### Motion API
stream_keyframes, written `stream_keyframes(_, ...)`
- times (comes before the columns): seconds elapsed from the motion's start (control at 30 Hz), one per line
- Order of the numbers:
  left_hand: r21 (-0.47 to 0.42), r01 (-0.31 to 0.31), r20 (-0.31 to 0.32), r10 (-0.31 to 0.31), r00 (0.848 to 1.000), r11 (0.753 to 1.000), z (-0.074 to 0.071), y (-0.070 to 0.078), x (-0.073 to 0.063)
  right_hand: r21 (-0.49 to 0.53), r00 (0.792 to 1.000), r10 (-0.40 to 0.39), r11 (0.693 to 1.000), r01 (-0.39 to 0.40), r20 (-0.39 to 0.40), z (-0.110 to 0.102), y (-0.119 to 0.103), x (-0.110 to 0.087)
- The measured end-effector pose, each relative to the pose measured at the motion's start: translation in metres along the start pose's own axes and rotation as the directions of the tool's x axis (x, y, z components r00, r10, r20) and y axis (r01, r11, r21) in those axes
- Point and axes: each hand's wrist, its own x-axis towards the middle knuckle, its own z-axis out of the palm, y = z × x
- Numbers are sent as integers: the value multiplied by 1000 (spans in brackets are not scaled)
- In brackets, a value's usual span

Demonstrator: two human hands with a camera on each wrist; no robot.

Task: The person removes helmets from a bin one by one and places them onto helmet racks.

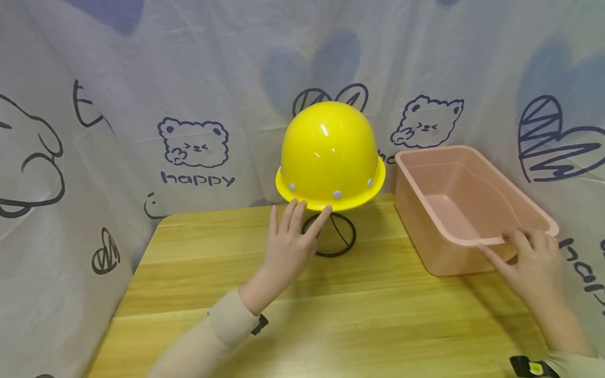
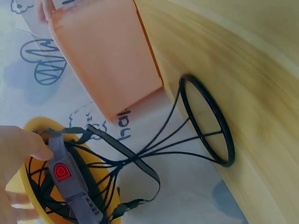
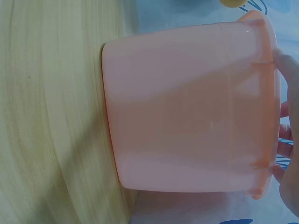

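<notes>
A glossy yellow hard hat point(image 1: 331, 152) sits on a black wire stand point(image 1: 352, 231). My left hand point(image 1: 290, 247) is at the front of its brim, fingers spread and mostly straight, with the fingertips at the brim's edge. In the left wrist view, the thumb lies beside the grey headband adjuster point(image 2: 70, 179), which has a red mark, and a dark chin strap point(image 2: 149, 172) hangs in a loop. To the right, my right hand point(image 1: 539, 268) grips the near rim of a pink plastic bin point(image 1: 430, 231), fingers over the rim and thumb on its outer side.
Both the stand and the bin are on a light wooden table point(image 1: 368, 325). A white curtain point(image 1: 255, 68) printed with bears and hearts surrounds the table's back and sides. The hard hat stands close to the bin's left wall.
</notes>
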Motion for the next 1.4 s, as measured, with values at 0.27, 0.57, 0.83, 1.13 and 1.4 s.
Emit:
stream_keyframes(0.27,-44,36,22,-35,999,998,-1,6,-6,5,1000,-1,1000,0,19,-2,-1,0)
stream_keyframes(0.57,-65,47,30,-46,998,997,1,2,-10,3,997,36,999,-36,65,-2,-1,0)
stream_keyframes(0.83,-102,81,49,-76,996,992,-4,1,-13,7,996,46,999,-47,74,-2,-2,0)
stream_keyframes(1.13,-151,97,98,-83,992,984,-11,-8,-14,-47,982,66,997,-58,180,-12,-6,4)
stream_keyframes(1.4,-244,100,194,-52,980,965,-19,-19,-20,-167,940,57,986,0,336,-28,-10,18)
